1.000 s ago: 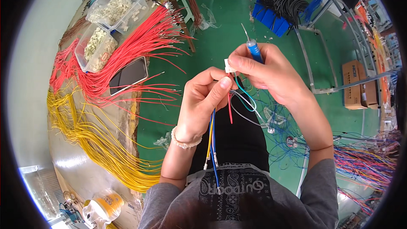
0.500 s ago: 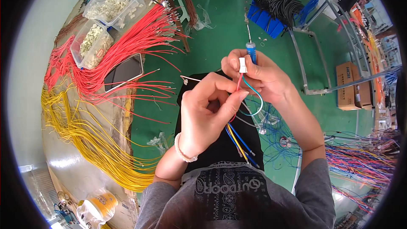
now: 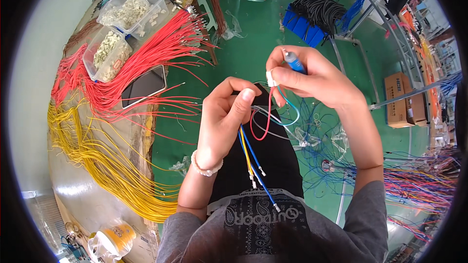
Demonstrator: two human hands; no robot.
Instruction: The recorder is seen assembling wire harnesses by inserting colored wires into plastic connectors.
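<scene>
My left hand [image 3: 224, 117] is closed on a bundle of wires. From beneath it hang blue wires [image 3: 261, 186], a yellow wire [image 3: 245, 152] and a pale one, with metal terminals on their ends. My right hand [image 3: 321, 80], higher and further right, pinches a small white plastic connector [image 3: 271, 78] between thumb and finger. It also holds a blue-handled tool [image 3: 294, 62], whose thin shaft is not clearly visible now. A red wire [image 3: 253, 129] and a teal wire [image 3: 298, 112] run from the connector and loop back toward my left hand.
The bench at left holds red wires [image 3: 161, 44], yellow wires [image 3: 107, 170], clear boxes of white connectors [image 3: 105, 56], a phone [image 3: 144, 86] and a bagged cup [image 3: 117, 238]. Black tubing [image 3: 319, 7] fills a blue bin beyond. A metal frame [image 3: 370, 68], carton [image 3: 399, 100] and coloured wires [image 3: 414, 185] are at right.
My hands have moved apart, the left leaving the red wire near the connector and shifting left. My right hand has tilted the connector and tool; the red wire now hangs in a loop.
</scene>
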